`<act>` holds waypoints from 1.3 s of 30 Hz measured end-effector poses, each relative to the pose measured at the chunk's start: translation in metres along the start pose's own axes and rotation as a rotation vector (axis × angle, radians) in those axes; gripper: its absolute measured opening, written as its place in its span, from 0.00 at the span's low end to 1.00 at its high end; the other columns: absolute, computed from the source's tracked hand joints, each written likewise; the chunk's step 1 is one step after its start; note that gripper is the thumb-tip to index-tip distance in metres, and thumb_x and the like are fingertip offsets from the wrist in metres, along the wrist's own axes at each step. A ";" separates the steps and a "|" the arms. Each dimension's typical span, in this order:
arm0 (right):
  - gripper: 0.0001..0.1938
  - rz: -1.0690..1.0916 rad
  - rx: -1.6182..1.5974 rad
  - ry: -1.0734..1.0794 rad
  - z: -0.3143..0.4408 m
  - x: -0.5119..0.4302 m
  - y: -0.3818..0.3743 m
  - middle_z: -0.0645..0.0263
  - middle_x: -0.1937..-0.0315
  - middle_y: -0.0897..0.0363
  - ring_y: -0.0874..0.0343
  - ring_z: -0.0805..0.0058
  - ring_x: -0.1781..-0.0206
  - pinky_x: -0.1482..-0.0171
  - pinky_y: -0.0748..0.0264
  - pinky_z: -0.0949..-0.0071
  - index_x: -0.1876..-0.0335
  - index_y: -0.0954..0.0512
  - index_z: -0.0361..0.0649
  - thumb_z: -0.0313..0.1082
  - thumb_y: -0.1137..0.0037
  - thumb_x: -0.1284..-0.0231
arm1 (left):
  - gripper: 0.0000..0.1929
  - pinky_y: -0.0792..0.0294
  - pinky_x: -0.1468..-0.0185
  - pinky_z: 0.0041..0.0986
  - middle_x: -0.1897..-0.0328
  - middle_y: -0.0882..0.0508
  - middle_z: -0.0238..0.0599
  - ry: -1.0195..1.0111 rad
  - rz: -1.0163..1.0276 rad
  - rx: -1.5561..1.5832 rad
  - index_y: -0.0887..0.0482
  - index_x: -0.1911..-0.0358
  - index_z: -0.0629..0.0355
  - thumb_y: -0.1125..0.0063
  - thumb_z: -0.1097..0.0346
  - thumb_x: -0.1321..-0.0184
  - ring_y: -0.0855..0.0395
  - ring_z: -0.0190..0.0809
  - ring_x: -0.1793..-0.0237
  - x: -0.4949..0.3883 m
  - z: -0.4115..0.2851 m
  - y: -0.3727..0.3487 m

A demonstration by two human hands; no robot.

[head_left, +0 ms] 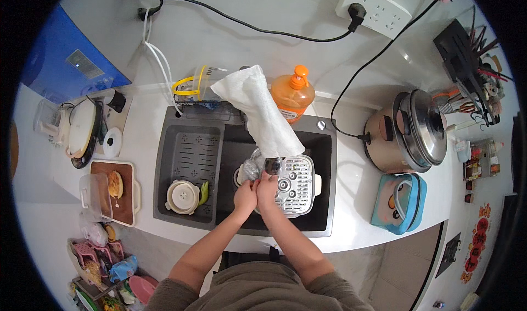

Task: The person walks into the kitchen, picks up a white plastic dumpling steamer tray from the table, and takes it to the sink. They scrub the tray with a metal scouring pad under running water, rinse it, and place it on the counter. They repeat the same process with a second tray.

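Both of my hands are together over the right sink basin [325,179], below a faucet head [273,166]. A white cloth [261,113] covers much of the faucet. My left hand [246,196] is beside a silvery mesh-like scrubber [250,170]; whether its fingers hold it is unclear. My right hand [266,187] touches my left, its fingers near the faucet head, and its grip cannot be told. Under and right of the hands lies a slotted metal steamer tray [302,187] with pale side handles. A cream pot [182,197] and a green vegetable piece [204,192] sit in the left basin.
An orange pump bottle [293,96] stands behind the sink. To the right are a large electric cooker [381,140] with steel lids and a blue bag [401,204]. On the left, a brown tray [134,199] holds a flat bread [115,184] beside a clear lid [91,197].
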State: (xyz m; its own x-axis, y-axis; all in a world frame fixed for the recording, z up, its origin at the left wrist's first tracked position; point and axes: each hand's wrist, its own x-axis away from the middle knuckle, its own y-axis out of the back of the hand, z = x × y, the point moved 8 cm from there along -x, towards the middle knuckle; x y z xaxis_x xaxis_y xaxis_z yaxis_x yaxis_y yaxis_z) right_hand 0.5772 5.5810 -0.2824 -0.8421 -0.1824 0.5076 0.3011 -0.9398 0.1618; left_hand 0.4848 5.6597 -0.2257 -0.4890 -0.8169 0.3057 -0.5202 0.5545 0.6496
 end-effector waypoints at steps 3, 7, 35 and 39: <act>0.14 0.048 -0.085 0.086 0.008 0.002 0.001 0.51 0.67 0.24 0.26 0.68 0.65 0.62 0.30 0.68 0.60 0.30 0.29 0.35 0.51 0.41 | 0.19 0.33 0.66 0.43 0.73 0.22 0.58 -0.015 0.040 0.084 0.25 0.73 0.66 0.54 0.54 0.38 0.24 0.60 0.68 -0.003 0.002 -0.009; 0.14 -0.122 0.008 0.321 0.026 -0.041 0.014 0.60 0.77 0.27 0.28 0.70 0.73 0.68 0.31 0.69 0.67 0.27 0.30 0.37 0.47 0.46 | 0.18 0.35 0.73 0.36 0.82 0.25 0.45 -0.041 0.136 0.258 0.28 0.73 0.65 0.55 0.55 0.36 0.25 0.46 0.80 0.015 0.003 -0.021; 0.12 0.030 -0.010 0.075 0.013 0.010 0.012 0.57 0.76 0.28 0.30 0.71 0.71 0.68 0.32 0.68 0.64 0.31 0.28 0.33 0.49 0.45 | 0.20 0.57 0.91 0.19 0.90 0.42 0.23 0.466 0.855 0.973 0.36 0.77 0.51 0.67 0.46 0.33 0.50 0.25 0.93 0.040 0.002 -0.038; 0.11 -0.054 0.312 0.236 0.031 -0.039 0.009 0.61 0.74 0.26 0.30 0.73 0.73 0.70 0.33 0.70 0.64 0.30 0.29 0.31 0.48 0.46 | 0.21 0.59 0.90 0.18 0.90 0.44 0.22 0.492 0.873 1.040 0.36 0.75 0.52 0.66 0.44 0.33 0.52 0.25 0.92 0.053 -0.004 -0.040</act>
State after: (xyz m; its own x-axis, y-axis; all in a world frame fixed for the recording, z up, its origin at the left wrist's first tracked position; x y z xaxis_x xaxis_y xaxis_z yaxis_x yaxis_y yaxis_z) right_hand 0.6265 5.5881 -0.2744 -0.9292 -0.2312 0.2884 0.3447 -0.8235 0.4506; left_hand 0.4828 5.5933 -0.2326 -0.7368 -0.0151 0.6759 -0.5558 0.5827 -0.5929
